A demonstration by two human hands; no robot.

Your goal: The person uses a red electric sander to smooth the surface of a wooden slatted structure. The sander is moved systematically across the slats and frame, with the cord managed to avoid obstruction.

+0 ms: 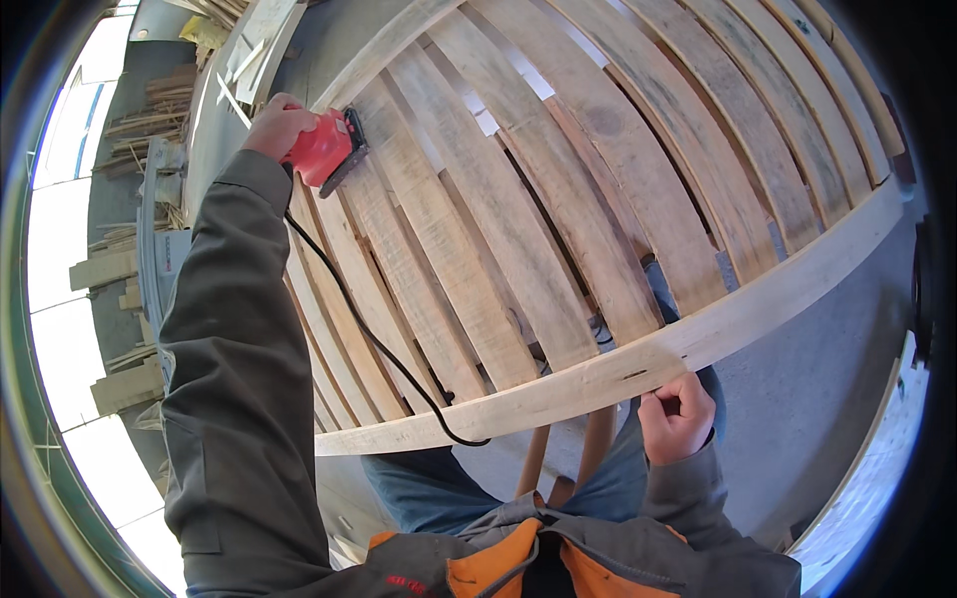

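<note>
My left hand (pixel 277 128) is closed around a red electric sander (pixel 324 151) with a dark base. The sander sits at the far left end of a slatted wooden frame (pixel 558 234), against the slats beside the frame's far rail. From it a black cord (pixel 364 319) curves down over the slats and across the near rail (pixel 558 399). My right hand (pixel 678 419) is curled into a loose fist at the outer edge of the near rail. No object shows in it, and its fingertips are partly hidden.
Long pale slats with narrow gaps fill most of the view. Wooden legs (pixel 535 460) stand beneath the near rail, between my knees. Stacked wood pieces (pixel 130 384) lie along the left. A pale panel (pixel 872 468) leans at the lower right above grey floor (pixel 788 409).
</note>
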